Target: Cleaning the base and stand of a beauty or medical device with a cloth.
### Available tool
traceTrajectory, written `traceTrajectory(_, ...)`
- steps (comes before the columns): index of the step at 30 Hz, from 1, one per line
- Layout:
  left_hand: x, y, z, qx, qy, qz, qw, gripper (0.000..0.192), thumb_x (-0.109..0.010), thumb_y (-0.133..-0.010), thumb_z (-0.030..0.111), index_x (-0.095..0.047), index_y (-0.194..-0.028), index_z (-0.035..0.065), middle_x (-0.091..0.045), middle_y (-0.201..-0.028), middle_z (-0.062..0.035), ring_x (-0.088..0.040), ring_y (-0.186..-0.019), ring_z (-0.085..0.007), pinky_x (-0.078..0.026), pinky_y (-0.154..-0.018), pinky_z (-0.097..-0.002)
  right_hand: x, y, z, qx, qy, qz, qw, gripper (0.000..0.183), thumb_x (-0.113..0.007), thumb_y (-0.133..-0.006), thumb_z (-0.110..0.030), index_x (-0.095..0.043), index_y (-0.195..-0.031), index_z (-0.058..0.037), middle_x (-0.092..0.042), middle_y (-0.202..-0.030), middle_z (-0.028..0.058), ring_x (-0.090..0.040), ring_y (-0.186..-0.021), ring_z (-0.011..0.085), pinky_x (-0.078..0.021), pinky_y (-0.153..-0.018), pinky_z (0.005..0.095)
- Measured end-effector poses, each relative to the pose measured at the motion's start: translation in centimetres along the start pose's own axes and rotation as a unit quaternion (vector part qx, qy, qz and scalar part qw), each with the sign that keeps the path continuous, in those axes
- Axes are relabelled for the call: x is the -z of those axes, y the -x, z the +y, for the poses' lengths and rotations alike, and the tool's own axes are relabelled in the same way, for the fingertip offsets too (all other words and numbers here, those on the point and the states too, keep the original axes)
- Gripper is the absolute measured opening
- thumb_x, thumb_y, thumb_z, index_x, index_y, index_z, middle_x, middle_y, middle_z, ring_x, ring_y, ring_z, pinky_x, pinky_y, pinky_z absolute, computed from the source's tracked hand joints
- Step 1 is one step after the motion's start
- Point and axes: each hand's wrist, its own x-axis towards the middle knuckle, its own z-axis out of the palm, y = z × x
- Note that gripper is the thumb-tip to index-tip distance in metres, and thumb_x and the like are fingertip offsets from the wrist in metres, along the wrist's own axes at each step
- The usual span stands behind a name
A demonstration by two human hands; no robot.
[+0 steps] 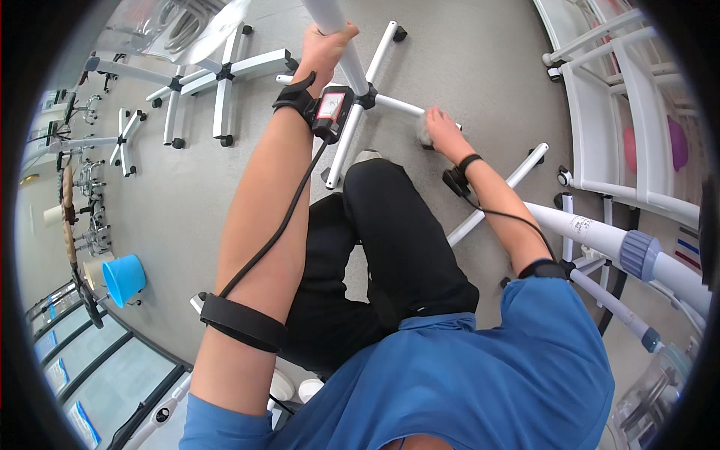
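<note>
My left hand grips the upright white pole of a wheeled stand, high above its base. The stand's white star-shaped base rests on the floor, with a black hub at the centre. At the end of one base leg, near a caster, my right hand has its fingers bent over a pale, blurred thing, perhaps a cloth or wipe. Both my wrists carry strapped black devices with cables.
More wheeled stands are at the upper left. A white shelf rack on casters stands at the right, near a thick white pole with a grey collar. A blue bucket is at the left. Another base leg lies beyond my right forearm.
</note>
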Motion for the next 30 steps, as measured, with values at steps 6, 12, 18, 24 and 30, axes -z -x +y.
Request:
traceTrajectory(6,-0.9,0.1,0.0,-0.006,-0.001,0.006,1.0,0.012,-0.07,-0.075,0.008,-0.062,-0.083,0.0072,-0.056,-0.079,0.0011,-0.051,-0.074,-0.0093,-0.04,-0.067,-0.0274,-2.0,2.6,2.6,-0.021,0.034,0.014,0.999,0.057,-0.06,-0.076,0.001,-0.037,-0.127,0.0078,-0.04,-0.131,0.0254,-0.047,-0.116,0.0383,-0.0407,-0.098,0.0422)
traceTrajectory(12,-1.9,-0.4,-0.2,-0.018,0.025,-0.003,1.0,0.013,-0.07,-0.075,0.01,-0.061,-0.084,0.007,-0.056,-0.08,0.001,-0.051,-0.075,-0.0093,-0.039,-0.066,-0.0272,-1.3,-2.6,0.2,-0.021,-0.009,0.048,0.999,0.058,-0.068,-0.068,-0.002,-0.043,-0.12,0.0047,-0.045,-0.127,0.0235,-0.049,-0.114,0.037,-0.041,-0.097,0.0419)
traceTrajectory(18,-0.3,-0.4,-0.7,-0.039,0.01,0.0,0.999,0.013,-0.071,-0.075,0.011,-0.061,-0.083,0.0069,-0.056,-0.08,0.0015,-0.05,-0.075,-0.0092,-0.039,-0.066,-0.0271,-0.9,-0.1,2.2,-0.062,-0.184,-0.037,0.98,0.057,-0.069,-0.061,0.003,-0.045,-0.113,0.0014,-0.051,-0.116,0.0191,-0.049,-0.111,0.035,-0.0421,-0.096,0.0384)
traceTrajectory(24,-1.0,-0.8,-0.7,-0.045,-0.02,0.015,0.999,0.023,-0.07,-0.077,0.016,-0.061,-0.092,0.0004,-0.06,-0.083,-0.0048,-0.054,-0.077,-0.0144,-0.042,-0.069,-0.0306,-1.5,3.4,4.2,-0.086,-0.119,-0.038,0.988,0.087,-0.072,-0.059,0.0,-0.027,-0.133,0.0026,-0.036,-0.134,0.0193,-0.035,-0.126,0.0351,-0.032,-0.107,0.0376)
traceTrajectory(30,-0.1,-2.2,-1.9,-0.039,-0.011,-0.019,0.999,0.021,-0.075,-0.073,0.016,-0.064,-0.087,0.0058,-0.058,-0.085,-0.0012,-0.053,-0.079,-0.0118,-0.041,-0.071,-0.0314,-1.6,2.5,3.2,-0.004,-0.103,0.004,0.995,0.082,-0.07,-0.057,0.003,-0.033,-0.13,0.0035,-0.035,-0.137,0.0217,-0.033,-0.128,0.0382,-0.0305,-0.108,0.0388)
